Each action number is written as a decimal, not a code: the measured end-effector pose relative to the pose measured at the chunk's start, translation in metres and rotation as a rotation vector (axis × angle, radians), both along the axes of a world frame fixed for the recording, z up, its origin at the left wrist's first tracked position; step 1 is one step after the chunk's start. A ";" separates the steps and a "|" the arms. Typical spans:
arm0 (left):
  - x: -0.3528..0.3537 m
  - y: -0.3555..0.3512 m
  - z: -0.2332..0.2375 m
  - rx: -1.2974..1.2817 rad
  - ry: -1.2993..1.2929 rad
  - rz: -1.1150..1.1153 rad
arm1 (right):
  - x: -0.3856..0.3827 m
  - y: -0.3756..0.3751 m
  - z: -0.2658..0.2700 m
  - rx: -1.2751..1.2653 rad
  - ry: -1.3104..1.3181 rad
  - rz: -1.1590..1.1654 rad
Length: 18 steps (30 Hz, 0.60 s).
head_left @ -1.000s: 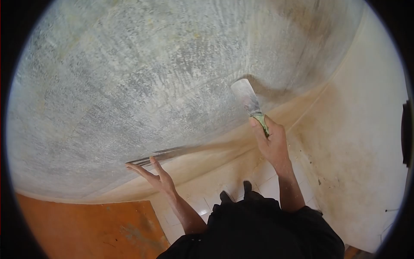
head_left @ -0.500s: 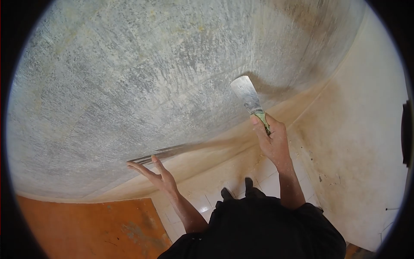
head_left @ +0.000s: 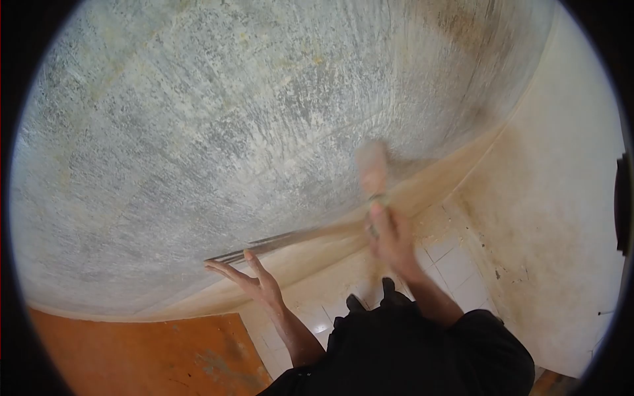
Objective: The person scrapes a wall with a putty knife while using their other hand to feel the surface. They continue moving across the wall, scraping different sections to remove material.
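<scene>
A broad grey, patchily scraped wall (head_left: 218, 152) rises in front of me. My right hand (head_left: 391, 241) is wrapped round the handle of a scraper (head_left: 373, 165), its flat blade pointing up and overlapping the wall's lower right part. Motion blurs both the blade and the fingers. Lower on the left, my left hand (head_left: 254, 280) has its fingers stretched out and apart, the fingertips right at the wall surface. Thin dark shadow lines run along the wall beside those fingertips. No tool shows in that hand.
A pale wall (head_left: 555, 218) meets the grey one at a corner on the right. Below lie white floor tiles (head_left: 456, 267) around my dark shoes (head_left: 356, 303). An orange surface (head_left: 145, 353) fills the lower left, and a dark object (head_left: 623, 204) sits at the right edge.
My right hand has moved down and slightly left with the scraper, whose blade is now lower on the wall. My left hand keeps its spread pose, while the view has shifted slightly.
</scene>
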State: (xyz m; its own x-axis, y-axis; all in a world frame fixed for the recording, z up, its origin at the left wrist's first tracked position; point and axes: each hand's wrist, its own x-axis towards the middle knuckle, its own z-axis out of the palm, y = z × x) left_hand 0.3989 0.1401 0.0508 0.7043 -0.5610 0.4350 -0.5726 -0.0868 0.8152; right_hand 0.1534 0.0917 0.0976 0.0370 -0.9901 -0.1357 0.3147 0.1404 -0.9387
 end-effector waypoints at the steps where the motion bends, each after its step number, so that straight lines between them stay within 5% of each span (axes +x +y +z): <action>1: 0.000 0.000 -0.001 0.009 0.002 -0.004 | 0.008 0.003 0.001 -0.001 -0.001 -0.006; 3: 0.003 0.000 -0.004 0.030 -0.017 -0.001 | 0.027 0.011 0.003 0.005 -0.219 0.150; 18: 0.009 0.006 0.001 0.101 -0.083 -0.075 | 0.065 0.032 0.070 0.265 -0.752 0.182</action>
State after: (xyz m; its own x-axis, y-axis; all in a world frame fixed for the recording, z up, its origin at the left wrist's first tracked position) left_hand 0.4076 0.1459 0.0519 0.6227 -0.6546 0.4287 -0.6458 -0.1206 0.7539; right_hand 0.2180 0.1242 0.1671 0.3689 -0.8981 -0.2394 0.7980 0.4381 -0.4138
